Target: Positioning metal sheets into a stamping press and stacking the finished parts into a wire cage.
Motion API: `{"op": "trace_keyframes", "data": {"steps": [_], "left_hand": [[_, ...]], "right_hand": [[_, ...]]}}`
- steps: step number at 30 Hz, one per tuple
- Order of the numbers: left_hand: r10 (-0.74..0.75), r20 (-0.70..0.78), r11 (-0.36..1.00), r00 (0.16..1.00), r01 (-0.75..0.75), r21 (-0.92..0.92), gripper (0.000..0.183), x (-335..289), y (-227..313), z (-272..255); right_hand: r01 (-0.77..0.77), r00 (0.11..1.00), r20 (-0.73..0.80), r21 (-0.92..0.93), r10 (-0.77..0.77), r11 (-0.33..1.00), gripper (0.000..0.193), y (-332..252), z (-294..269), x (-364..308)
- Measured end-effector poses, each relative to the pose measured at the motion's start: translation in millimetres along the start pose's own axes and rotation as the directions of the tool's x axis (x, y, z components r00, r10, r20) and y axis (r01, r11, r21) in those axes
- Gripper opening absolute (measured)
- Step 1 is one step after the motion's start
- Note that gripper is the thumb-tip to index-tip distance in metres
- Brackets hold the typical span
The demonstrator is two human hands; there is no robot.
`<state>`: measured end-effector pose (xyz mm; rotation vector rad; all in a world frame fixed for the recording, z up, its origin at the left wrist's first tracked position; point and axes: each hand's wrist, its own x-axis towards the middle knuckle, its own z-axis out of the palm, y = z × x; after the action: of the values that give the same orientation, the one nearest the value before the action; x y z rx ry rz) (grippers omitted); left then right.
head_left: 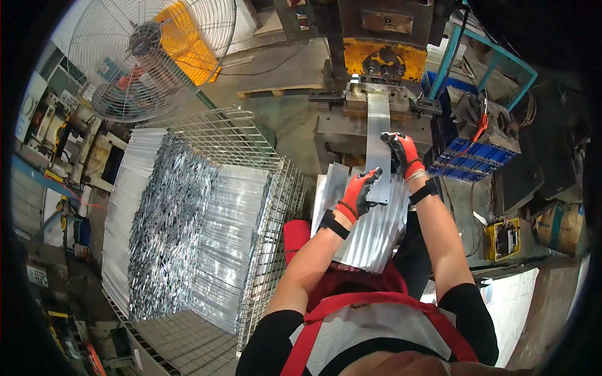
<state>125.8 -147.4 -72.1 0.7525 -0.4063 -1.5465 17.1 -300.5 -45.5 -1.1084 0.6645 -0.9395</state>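
Observation:
A long flat metal strip (377, 141) stretches away from me, its far end lying in the die (357, 99) of a press. My left hand (361, 192), in a red and black glove, is closed on the strip's left edge near its close end. Farther up, my right hand (403, 153), gloved the same way, grips the right edge with fingers and thumb. Below the strip a stack of similar metal strips (370, 235) lies in front of my body, slightly fanned out. My palms and some fingertips are hidden.
On the left stands a wire mesh cage (266, 232) packed with metal strips (172, 213). A large fan (147, 44) rises behind it. Blue crates (467, 156) with metal parts and a red-handled tool (481, 127) stand right of the press. A yellow bin (503, 239) sits farther right.

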Motion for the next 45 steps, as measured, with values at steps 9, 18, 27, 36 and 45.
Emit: {"op": "trace_keyframes", "data": {"steps": [9,18,27,36,45], "left_hand": [[0.265,0.156,0.879,0.952,-0.305,0.367,0.038,-2.8,-4.8,-4.1],[0.210,0.086,0.851,0.974,-0.226,0.475,0.048,-19.0,8.3,15.2],[0.114,0.096,0.993,0.989,-0.115,0.009,0.040,-12.4,-1.3,6.2],[-0.249,0.196,0.947,0.948,0.281,-0.157,0.021,-120.1,-33.4,-15.0],[0.108,-0.263,-0.035,0.959,0.268,0.963,0.078,-172.9,16.1,0.1]], "right_hand": [[-0.036,0.998,-0.056,0.010,0.036,0.999,0.016,-9.7,7.6,-5.3],[-0.245,0.966,-0.093,-0.024,0.242,0.969,0.019,-12.2,2.0,-6.3],[0.010,0.999,-0.037,-0.020,-0.011,1.000,0.015,-2.3,-0.9,0.8],[0.055,0.962,0.263,0.078,-0.073,0.995,0.039,29.2,-4.3,-126.3],[-0.442,0.881,0.219,0.065,0.419,0.895,0.039,32.2,19.6,-181.7]]}}
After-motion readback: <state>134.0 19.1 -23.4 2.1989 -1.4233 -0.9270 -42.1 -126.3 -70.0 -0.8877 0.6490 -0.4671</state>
